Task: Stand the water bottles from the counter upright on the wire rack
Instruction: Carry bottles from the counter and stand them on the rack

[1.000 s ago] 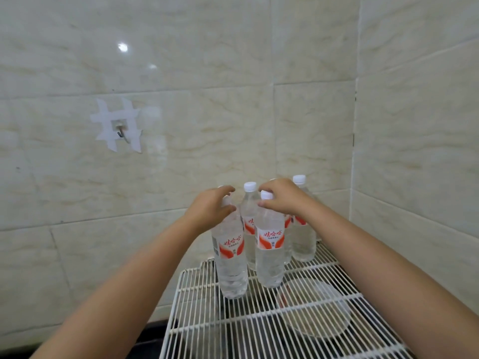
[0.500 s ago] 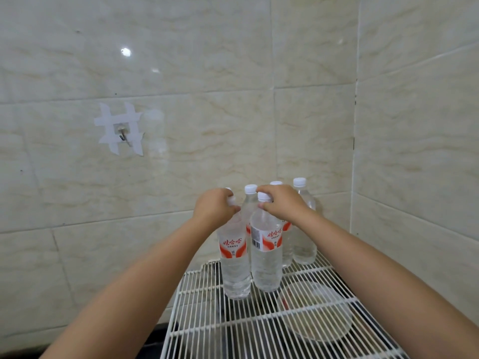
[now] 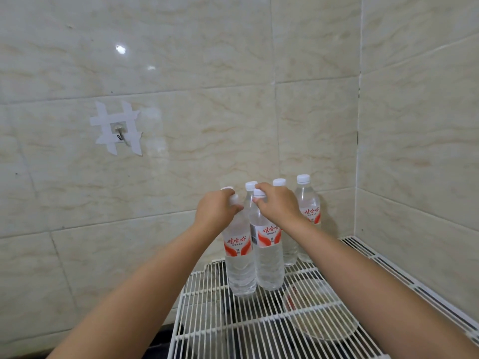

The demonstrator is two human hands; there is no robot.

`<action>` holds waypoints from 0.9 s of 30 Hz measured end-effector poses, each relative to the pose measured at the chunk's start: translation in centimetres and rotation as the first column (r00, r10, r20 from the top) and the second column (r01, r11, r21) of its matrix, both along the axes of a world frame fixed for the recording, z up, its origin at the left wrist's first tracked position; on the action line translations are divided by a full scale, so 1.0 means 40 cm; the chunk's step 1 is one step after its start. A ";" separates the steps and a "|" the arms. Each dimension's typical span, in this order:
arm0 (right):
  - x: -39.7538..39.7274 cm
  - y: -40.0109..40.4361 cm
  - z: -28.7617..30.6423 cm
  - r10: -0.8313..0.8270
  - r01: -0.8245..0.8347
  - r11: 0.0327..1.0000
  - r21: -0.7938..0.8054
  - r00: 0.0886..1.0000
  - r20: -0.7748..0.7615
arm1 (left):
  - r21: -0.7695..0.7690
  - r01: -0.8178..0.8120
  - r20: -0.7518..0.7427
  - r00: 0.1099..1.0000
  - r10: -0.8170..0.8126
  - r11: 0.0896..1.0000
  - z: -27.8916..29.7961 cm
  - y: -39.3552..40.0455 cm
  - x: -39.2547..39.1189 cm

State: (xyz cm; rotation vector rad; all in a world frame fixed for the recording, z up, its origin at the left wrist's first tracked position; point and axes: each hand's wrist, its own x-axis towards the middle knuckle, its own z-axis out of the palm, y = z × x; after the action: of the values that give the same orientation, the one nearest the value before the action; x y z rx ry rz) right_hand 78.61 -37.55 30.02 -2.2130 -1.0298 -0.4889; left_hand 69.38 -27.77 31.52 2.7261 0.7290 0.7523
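Note:
Several clear water bottles with white caps and red-and-white labels stand upright on the white wire rack near the tiled corner. My left hand is closed around the neck of the front left bottle. My right hand grips the neck of the front right bottle, just under its cap. Both front bottles rest on the wires, side by side and nearly touching. Behind them stand a bottle at the far right and two more, mostly hidden by my hands.
A round glass lid or dish shows beneath the rack wires at the right. A metal hook taped to the tiled wall sits up left. The side wall closes in on the right. Dark counter lies below the rack at the left.
Both hands moved the two front bottles slightly back and together toward the rear row. The grips are unchanged; the view has tilted a little.

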 end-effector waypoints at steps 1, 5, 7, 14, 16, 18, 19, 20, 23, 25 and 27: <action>-0.003 0.003 -0.005 -0.023 0.023 1.000 0.008 0.999 0.023 | 0.008 -0.004 0.005 1.000 0.004 1.000 -0.003 0.001 -0.001; -0.015 0.016 -0.019 -0.070 0.068 0.997 0.028 0.994 0.087 | 0.055 -0.020 0.022 1.000 0.019 0.998 -0.013 0.000 -0.006; -0.020 0.017 -0.023 -0.073 0.071 0.997 0.030 0.992 0.099 | 0.065 -0.018 0.032 0.999 0.016 0.998 -0.017 0.000 -0.008; -0.024 -0.003 -0.030 -0.021 0.017 0.998 0.054 0.998 0.065 | 0.074 0.000 0.029 1.000 -0.002 0.997 -0.026 -0.006 -0.006; -0.026 -0.005 -0.037 -0.028 0.024 0.997 0.069 0.997 0.067 | 0.069 0.001 0.028 1.000 -0.003 0.998 -0.027 -0.007 -0.005; -0.031 -0.006 -0.045 -0.037 0.032 0.997 0.068 0.997 0.071 | 0.047 0.007 0.029 1.000 -0.008 0.999 -0.029 -0.010 -0.008; -0.033 -0.008 -0.048 -0.032 0.028 0.998 0.061 0.998 0.060 | 0.029 0.016 0.028 0.999 -0.017 0.999 -0.032 -0.012 -0.013; -0.036 -0.011 -0.050 -0.016 0.014 0.998 0.053 0.999 0.031 | 0.011 0.026 0.028 0.999 -0.026 1.000 -0.034 -0.015 -0.018; -0.040 -0.028 -0.042 0.053 -0.051 0.999 0.019 0.990 -0.131 | -0.027 0.046 0.042 0.998 -0.045 0.999 -0.044 -0.019 -0.034; -0.043 -0.038 -0.032 0.098 -0.102 0.995 -0.011 0.974 -0.206 | -0.047 0.055 0.039 0.998 -0.053 0.997 -0.050 -0.025 -0.042; -0.048 -0.042 -0.026 0.112 -0.115 0.993 0.002 0.968 -0.223 | -0.064 0.064 0.034 0.998 -0.062 0.996 -0.052 -0.029 -0.046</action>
State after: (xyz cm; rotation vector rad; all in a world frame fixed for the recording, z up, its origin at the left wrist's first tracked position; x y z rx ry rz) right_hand 76.69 -39.24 28.96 -2.1465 -1.0325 -0.1786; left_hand 67.54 -28.93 29.44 2.6585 0.6464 0.7436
